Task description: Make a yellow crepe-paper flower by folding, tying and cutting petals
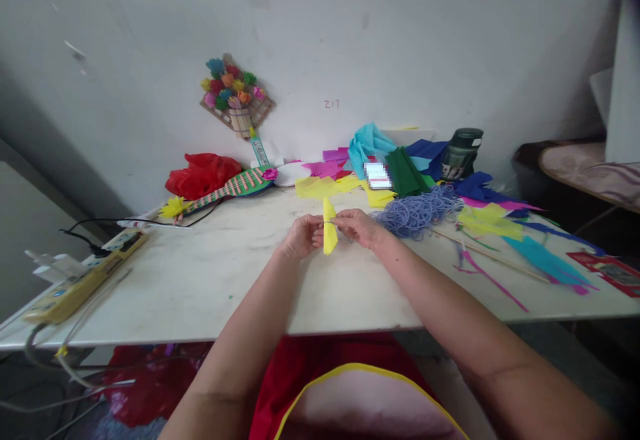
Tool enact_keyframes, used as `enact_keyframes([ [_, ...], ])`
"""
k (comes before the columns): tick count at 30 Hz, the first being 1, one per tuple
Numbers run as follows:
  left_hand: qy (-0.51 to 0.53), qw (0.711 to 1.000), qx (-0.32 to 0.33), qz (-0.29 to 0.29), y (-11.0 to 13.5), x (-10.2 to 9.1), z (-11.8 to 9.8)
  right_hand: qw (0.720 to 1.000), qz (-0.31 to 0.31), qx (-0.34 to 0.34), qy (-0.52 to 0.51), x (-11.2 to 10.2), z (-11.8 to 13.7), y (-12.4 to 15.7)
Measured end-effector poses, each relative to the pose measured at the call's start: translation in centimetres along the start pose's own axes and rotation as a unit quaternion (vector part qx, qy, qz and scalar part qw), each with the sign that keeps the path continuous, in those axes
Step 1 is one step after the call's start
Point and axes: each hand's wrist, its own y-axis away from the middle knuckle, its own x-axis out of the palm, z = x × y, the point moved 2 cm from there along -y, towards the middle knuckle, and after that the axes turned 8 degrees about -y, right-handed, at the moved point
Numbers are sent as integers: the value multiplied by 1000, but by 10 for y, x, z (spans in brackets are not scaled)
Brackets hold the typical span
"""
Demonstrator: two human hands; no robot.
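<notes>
Listing items on the white table (200, 280), left to right.

- **Far left edge:** power strip (83, 279), with a black cable (150, 221) running behind it.
- **Back left, by the wall:** red bag (203, 175), and a striped stick craft (225, 190) lying just before it.
- **On the wall above:** flower basket (235, 97).
- **Centre, over the table:** left hand (300, 237), fingers pinched shut on the yellow paper (329, 230), which stands upright between both hands. The right hand (357, 227) has its fingertips likewise closed on the paper's middle.
- **Right of the hands:** purple cord (417, 212) in a heap, green paper (405, 172) behind it, and a dark jar (463, 153) near the wall.
- **Far right:** cyan strips (545, 260) and a red card (613, 270).
</notes>
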Motion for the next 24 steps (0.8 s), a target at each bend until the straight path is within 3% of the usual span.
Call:
enact_keyframes([
  [8, -222, 974, 50, 6, 5, -3, 0, 999, 34, 19, -28, -10, 0, 2],
  [15, -168, 985, 40, -7, -4, 0, 5, 999, 48, 23, -11, -8, 3, 3],
  [20, -214, 965, 122, -94, -10, -1, 7, 999, -11, 1, 46, -9, 2, 0],
  [24, -253, 944, 145, -155, -9, -8, 6, 992, -69, -39, 102, -8, 1, -3],
])
